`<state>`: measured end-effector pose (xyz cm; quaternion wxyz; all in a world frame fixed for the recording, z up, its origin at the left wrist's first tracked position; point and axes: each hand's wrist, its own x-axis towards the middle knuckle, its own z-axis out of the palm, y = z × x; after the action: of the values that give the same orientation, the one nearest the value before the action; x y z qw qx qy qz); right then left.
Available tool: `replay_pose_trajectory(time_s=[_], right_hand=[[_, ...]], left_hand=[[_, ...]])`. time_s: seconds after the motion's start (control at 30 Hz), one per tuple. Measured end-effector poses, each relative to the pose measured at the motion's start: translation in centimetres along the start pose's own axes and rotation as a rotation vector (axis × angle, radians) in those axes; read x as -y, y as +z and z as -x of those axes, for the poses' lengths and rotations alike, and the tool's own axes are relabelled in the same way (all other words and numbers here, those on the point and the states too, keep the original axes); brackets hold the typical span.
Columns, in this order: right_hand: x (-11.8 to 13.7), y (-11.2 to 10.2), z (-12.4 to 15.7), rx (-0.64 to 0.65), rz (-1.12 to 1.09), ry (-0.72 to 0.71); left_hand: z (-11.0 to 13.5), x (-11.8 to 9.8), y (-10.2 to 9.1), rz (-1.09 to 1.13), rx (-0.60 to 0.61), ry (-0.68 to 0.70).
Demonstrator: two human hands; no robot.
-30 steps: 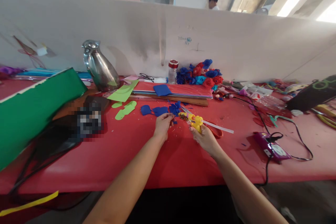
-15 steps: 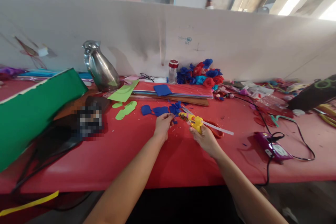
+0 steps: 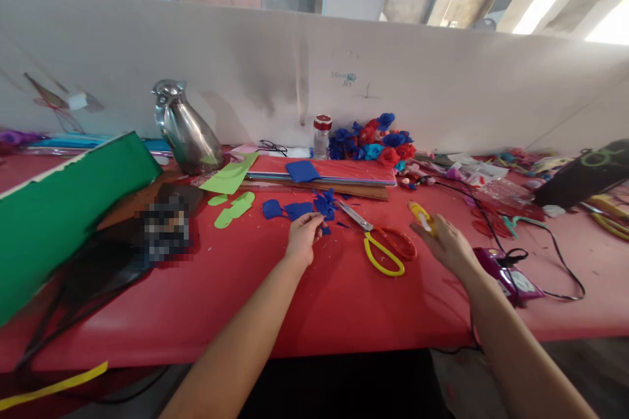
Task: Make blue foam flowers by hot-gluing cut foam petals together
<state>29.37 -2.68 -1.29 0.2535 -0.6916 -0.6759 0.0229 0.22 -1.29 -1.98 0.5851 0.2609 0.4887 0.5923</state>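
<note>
My left hand (image 3: 303, 239) is closed in a pinch over the middle of the red table. What its fingertips hold is too small to make out. Just beyond them lie crumpled dark blue paper pieces (image 3: 326, 203) and flat blue petal shapes (image 3: 298, 211). Off to the right, my right hand (image 3: 448, 245) is wrapped round a yellow glue gun (image 3: 423, 217), low over the table; the hand covers part of it. Between my hands rest scissors (image 3: 384, 255) with one yellow and one red handle, blades pointing away to the left.
Green paper cutouts (image 3: 234, 211) lie left of the blue pieces. Behind are a paper stack (image 3: 344, 173), a lidded jar (image 3: 322, 137), paper flowers (image 3: 378, 142) and a metal jug (image 3: 189, 134). A purple power box (image 3: 515, 278) with black cords sits at right.
My right hand has carried the glue gun rightward, away from my left hand, uncovering the scissors. My left hand keeps its pinch in nearly the same place.
</note>
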Motion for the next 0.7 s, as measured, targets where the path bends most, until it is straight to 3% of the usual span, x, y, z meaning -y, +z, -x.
replay_pose_trajectory(time_s=[0.1,0.23,0.3,0.4,0.47,0.57,0.63,0.7], right_hand=[[-2.4,-0.4,-1.6,0.125,0.312,0.199],[-3.7,-0.1,-2.9,0.233,0.411,0.271],[-3.2,-0.2,-2.8,0.204,0.426,0.256],[-0.4,-0.1,-2.0,-0.001,0.349,0.192],[2.9,0.5,-1.3,-0.079,0.129,0.026],[8.8,3.0,-0.7,0.121,-0.414,-0.151],[12.1,5.3,-0.9,0.286,-0.776,-0.037],[14.5,7.4,-1.3,0.405,-1.108,0.176]], left_hand=[[0.0,-0.1,0.0,0.036,0.056,0.025],[0.1,-0.1,-0.1,0.052,0.119,0.076],[0.1,-0.1,-0.1,0.051,0.127,0.091],[0.1,-0.1,-0.1,0.038,0.115,0.094],[0.2,-0.2,0.0,0.034,0.105,0.094],[0.2,-0.3,0.1,0.033,0.098,0.095],[0.3,-0.3,0.1,0.026,0.101,0.094],[0.3,-0.3,0.2,0.02,0.108,0.089]])
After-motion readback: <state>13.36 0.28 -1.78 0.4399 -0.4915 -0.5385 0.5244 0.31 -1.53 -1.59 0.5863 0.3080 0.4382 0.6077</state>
